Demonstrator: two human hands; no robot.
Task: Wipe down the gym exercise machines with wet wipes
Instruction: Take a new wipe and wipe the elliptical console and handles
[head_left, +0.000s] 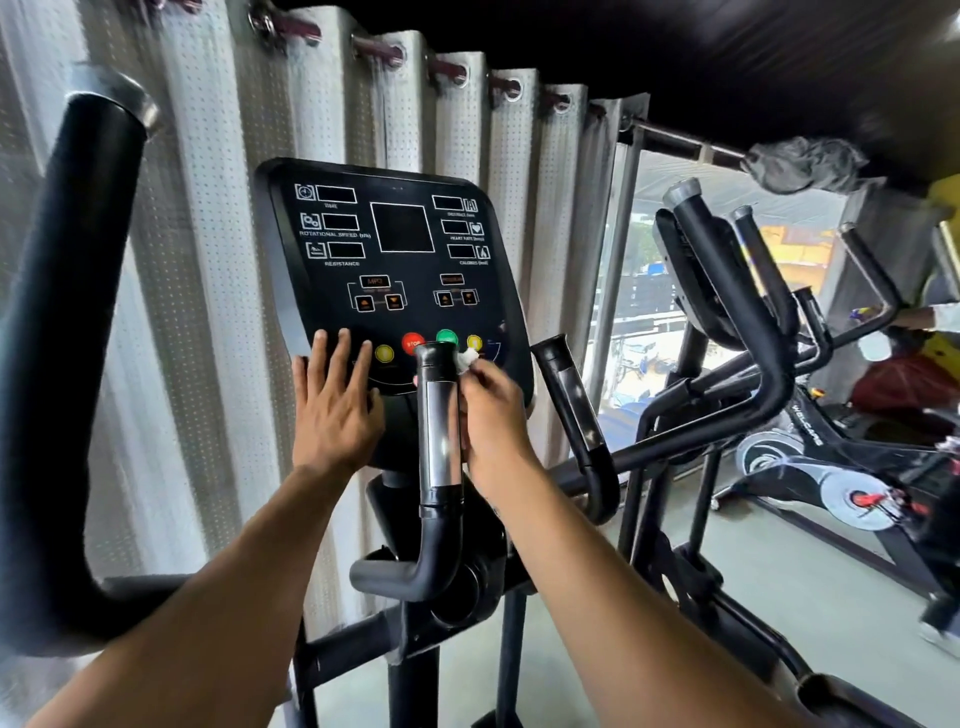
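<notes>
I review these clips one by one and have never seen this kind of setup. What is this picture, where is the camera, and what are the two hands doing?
This is one picture from a camera worn on a person's head, looking forward and down, so both arms reach in from the bottom edge. In front stands a gym machine with a black console carrying dark displays and coloured buttons. The left hand lies flat on the console's lower edge, fingers straight. The right hand pinches a small white wet wipe against the upright handle that has a shiny metal strip. Behind hang pale curtains; another machine stands to the right.
</notes>
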